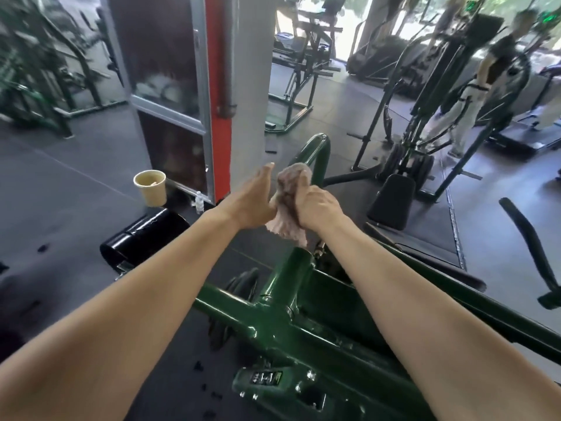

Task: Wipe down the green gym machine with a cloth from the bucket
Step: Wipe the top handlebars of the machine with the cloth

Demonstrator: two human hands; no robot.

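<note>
Both my arms reach out over the green gym machine (pixel 291 317), whose glossy tubes run from the bottom of the view up to a curved bar behind my hands. My right hand (pixel 318 208) grips a crumpled pinkish-brown cloth (pixel 288 205) held up in the air above the frame. My left hand (pixel 255 199) has its fingers stretched forward, its heel touching the cloth's lower left edge. A tan bucket (pixel 151 188) stands on the floor to the left, beside a pillar.
A black cylindrical pad (pixel 142 238) lies on the dark floor near the bucket, with a small water bottle (pixel 198 202) next to it. A white and red pillar (pixel 233 86) rises ahead. Other machines and a person (pixel 473 86) stand at the right.
</note>
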